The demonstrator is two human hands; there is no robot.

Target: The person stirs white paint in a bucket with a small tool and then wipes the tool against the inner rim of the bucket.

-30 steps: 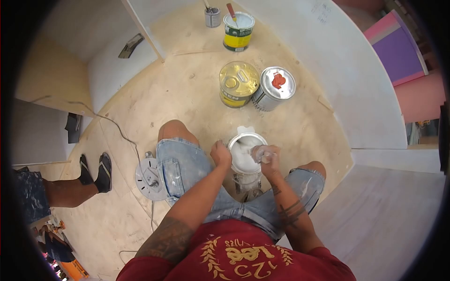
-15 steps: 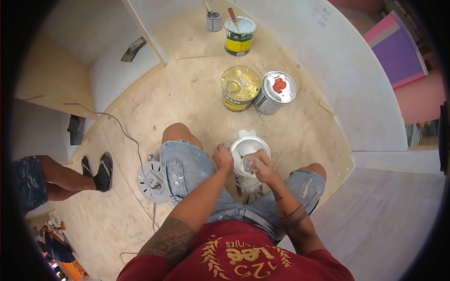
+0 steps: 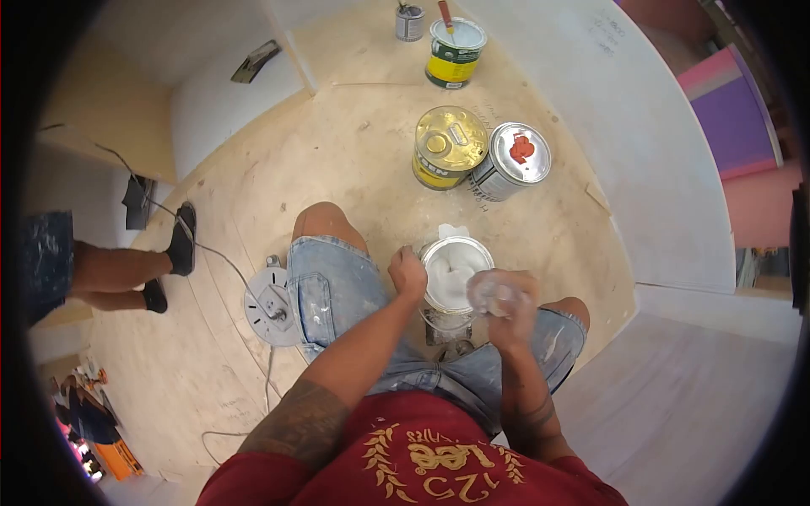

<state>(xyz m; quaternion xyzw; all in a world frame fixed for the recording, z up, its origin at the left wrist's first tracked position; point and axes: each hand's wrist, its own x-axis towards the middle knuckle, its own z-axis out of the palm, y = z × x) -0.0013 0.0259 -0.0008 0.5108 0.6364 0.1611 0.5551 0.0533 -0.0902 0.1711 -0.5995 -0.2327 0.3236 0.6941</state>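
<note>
Between my knees stands an open paint can [image 3: 458, 263] with thick white material inside and a wire handle hanging at its front. My left hand [image 3: 408, 274] is closed at the can's left rim. Just right of the can, my right hand [image 3: 516, 304] is raised and wrapped around a translucent plastic cup [image 3: 491, 293] smeared with white; motion blurs both. A white-smeared flat piece [image 3: 453, 230] shows at the can's far side.
Ahead stand a gold-topped can [image 3: 451, 143], a silver-lidded can [image 3: 512, 160], a green-yellow paint tub [image 3: 456, 55] with a brush, and a small tin [image 3: 410, 23]. At left lie a cable reel [image 3: 272, 308] and cord. Another person's legs [image 3: 118, 270] are at far left.
My right hand has lifted the cup from over the can to its right side, uncovering the white contents. My left hand stays at the rim. The other person's feet have shifted.
</note>
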